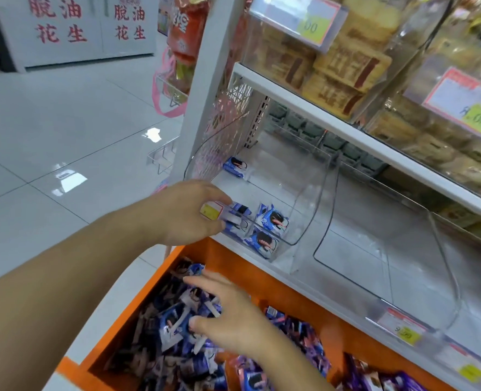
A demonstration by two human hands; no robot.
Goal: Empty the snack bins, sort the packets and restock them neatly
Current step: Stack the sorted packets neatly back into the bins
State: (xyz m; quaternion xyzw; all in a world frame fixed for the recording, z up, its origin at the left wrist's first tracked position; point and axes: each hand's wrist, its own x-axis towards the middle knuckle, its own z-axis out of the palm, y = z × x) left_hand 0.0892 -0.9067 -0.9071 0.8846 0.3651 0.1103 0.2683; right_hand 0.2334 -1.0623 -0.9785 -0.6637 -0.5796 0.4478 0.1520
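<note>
The left hand [189, 211] is gripping the front lip of a clear acrylic bin [264, 193] on the white shelf [355, 280], its fingers [219, 200] curled over a yellow-and-red price tag [212, 210]. A few blue snack packets [271, 220] are lying at the bin's front and one blue packet [235, 165] near its back. The right hand [228, 317] is hovering with fingers spread and released, just above a heap of blue packets [174, 334] filling the orange tray [233, 261] below. A second clear bin [388, 266] is standing beside the first.
</note>
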